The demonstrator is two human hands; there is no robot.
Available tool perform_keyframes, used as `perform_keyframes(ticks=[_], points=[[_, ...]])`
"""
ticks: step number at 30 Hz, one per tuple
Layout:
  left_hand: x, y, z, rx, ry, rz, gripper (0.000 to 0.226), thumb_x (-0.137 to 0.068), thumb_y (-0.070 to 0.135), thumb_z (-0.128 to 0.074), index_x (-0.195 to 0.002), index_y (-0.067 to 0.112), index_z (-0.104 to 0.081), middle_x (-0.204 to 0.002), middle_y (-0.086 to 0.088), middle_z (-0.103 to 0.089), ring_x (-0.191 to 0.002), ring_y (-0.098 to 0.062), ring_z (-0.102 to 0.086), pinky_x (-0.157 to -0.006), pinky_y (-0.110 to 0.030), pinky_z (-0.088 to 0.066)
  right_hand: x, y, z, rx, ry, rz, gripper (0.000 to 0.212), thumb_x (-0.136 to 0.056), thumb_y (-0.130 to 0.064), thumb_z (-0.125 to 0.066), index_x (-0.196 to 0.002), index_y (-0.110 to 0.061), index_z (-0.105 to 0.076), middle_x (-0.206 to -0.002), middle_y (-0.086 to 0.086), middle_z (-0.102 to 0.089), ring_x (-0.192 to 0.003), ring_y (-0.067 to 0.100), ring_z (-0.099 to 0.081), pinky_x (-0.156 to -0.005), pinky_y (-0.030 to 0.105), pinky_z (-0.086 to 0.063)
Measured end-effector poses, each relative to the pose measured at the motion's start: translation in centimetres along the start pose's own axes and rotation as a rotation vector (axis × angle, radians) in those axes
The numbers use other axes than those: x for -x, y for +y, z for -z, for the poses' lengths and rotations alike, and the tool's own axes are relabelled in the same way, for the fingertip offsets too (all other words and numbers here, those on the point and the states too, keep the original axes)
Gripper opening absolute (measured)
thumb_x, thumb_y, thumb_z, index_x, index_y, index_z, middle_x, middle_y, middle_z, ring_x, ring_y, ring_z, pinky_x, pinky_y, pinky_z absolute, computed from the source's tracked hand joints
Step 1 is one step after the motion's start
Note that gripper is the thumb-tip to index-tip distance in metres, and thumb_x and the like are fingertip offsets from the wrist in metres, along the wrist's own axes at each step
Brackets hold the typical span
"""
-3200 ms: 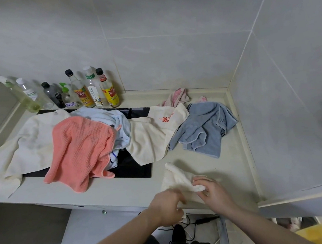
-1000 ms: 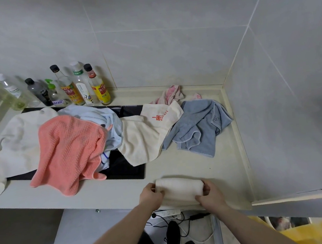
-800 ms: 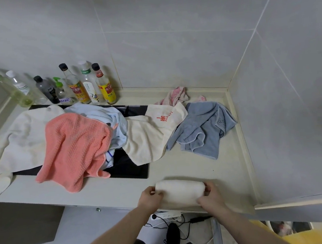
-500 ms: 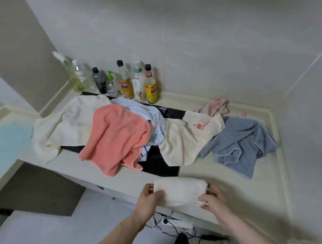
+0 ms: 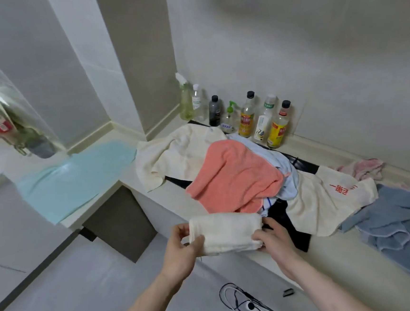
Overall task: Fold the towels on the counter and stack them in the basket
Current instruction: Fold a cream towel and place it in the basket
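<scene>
While 3.2 s back still being creased flat on the table (image 5: 332,265), folded cream towel (image 5: 227,232) now lifted clear of the surface and carried leftward, off the front edge, over the floor. Held at both ends: left hand (image 5: 180,250) with thumb curled over the near-left corner and fingers under, right hand (image 5: 274,239) with grip pinching the right end, fingers wrapped beneath. View swung left too, so fold step judged done and transfer to basket under way. Basket not visible anywhere in frame; probably further left or below, cannot tell. Only container-like item: clear hanging bag (image 5: 5,118) at far left, holding blurred oddments, contents unreadable. Row of bottles (image 5: 245,118) stands against the back wall. Remaining unfolded on the table: large cream towel (image 5: 174,155), coral towel (image 5: 233,177), light blue one (image 5: 282,171) under it, cream towel with red print (image 5: 327,201), grey-blue towel (image 5: 398,225), pink rag (image 5: 359,170), teal cloth (image 5: 77,176) on the left wing. One folded, most pending.
</scene>
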State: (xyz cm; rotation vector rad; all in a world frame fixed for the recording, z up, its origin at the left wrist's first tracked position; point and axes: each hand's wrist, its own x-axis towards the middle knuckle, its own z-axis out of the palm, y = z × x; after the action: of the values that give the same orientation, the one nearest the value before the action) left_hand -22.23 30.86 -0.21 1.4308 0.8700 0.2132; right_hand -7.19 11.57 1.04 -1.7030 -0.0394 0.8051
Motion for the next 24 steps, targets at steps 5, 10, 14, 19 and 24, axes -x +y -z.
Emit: perform_keyframes(ticks=[5,10,14,19,24], points=[[-0.7,0.7,4.3,0.011,0.147,-0.028,0.022,-0.093,0.013,-0.071,-0.110,0.022,-0.062,-0.114,0.005,-0.069,-0.098,-0.023,-0.069,-0.093,-0.042,-0.058,-0.4,-2.2,-4.8,0.029,-0.071,0.042,0.042,-0.084,0.010,-0.061,-0.112,-0.020,-0.067,-0.096,0.000,-0.079,-0.085,0.010,-0.074,-0.071,0.029,-0.058],[-1.5,1.8,6.2,0.042,0.247,-0.040,0.019,-0.092,0.012,-0.072,-0.106,0.022,-0.064,-0.106,0.003,-0.072,-0.096,-0.028,-0.069,-0.090,-0.044,-0.058,-1.7,-4.3,-6.6,0.081,-0.121,0.055,0.049,-0.081,0.004,-0.068,-0.119,-0.026,-0.064,-0.101,0.000,-0.078,-0.095,0.018,-0.074,-0.086,0.042,-0.061],[-2.7,3.2,7.8,0.060,0.332,-0.066,0.017,-0.092,0.013,-0.071,-0.106,0.021,-0.064,-0.104,0.003,-0.071,-0.094,-0.017,-0.069,-0.084,-0.036,-0.058,-3.4,-7.1,-8.5,0.125,-0.231,0.095,0.043,-0.086,0.003,-0.066,-0.114,-0.029,-0.066,-0.097,-0.002,-0.079,-0.085,0.011,-0.075,-0.068,0.028,-0.058],[-3.9,4.3,11.0,0.115,0.444,-0.062,0.016,-0.093,0.019,-0.072,-0.105,0.026,-0.064,-0.095,0.010,-0.072,-0.092,-0.017,-0.070,-0.082,-0.039,-0.061,-6.4,-9.9,-12.2,0.130,-0.403,0.095,0.035,-0.088,0.002,-0.066,-0.116,-0.020,-0.068,-0.097,0.007,-0.078,-0.077,0.016,-0.074,-0.059,0.026,-0.054],[-2.9,4.7,15.2,0.177,0.622,-0.081,0.017,-0.094,0.012,-0.071,-0.108,0.017,-0.064,-0.104,-0.001,-0.069,-0.086,-0.015,-0.068,-0.061,-0.020,-0.055,-8.4,-11.9,-17.8,0.209,-0.563,0.089,0.053,-0.071,-0.019,-0.075,-0.124,-0.017,-0.065,-0.098,0.012,-0.078,-0.086,0.027,-0.073,-0.070,0.035,-0.059]])
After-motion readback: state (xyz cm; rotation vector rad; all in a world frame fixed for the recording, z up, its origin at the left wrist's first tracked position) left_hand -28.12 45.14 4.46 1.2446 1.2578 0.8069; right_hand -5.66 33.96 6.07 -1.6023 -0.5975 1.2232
